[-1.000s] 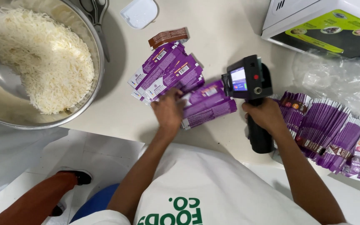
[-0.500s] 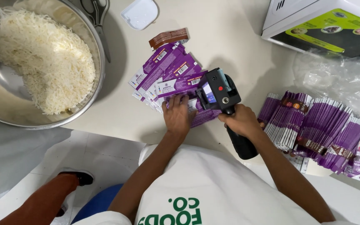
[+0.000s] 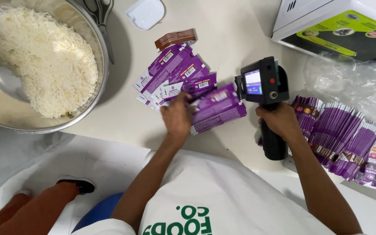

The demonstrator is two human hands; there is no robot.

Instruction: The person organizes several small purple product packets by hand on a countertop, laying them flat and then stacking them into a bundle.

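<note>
Beside the handheld printer (image 3: 263, 87), toward the steel bowl, a fan of purple sachets (image 3: 177, 76) lies spread on the pale table (image 3: 223, 30), and nearer the person a few more purple sachets (image 3: 218, 109) lie stacked just below it. The left hand (image 3: 177, 115) rests flat on the near end of this stack, fingers curled over its edge and touching the packets; whether it pinches one or only presses down cannot be told. The right hand (image 3: 279, 122) is wrapped fully round the printer's black handle, a closed grip, holding the device upright above the table with its small lit screen facing the camera and its head just beside the stack's far end.

On the other side of the printer from the fan, a long row of purple sachets (image 3: 340, 135) stands packed on edge, with a few paler ones at its far end. Crumpled clear plastic film (image 3: 353, 82) lies beyond that row, and a white box with a green panel (image 3: 340, 26) sits above it. One brown sachet (image 3: 176, 38) lies at the top of the fan. Well apart from the printer, a large steel bowl (image 3: 5, 113) holds shredded white cheese (image 3: 44, 61); a white lid (image 3: 145, 13) lies near its rim.
</note>
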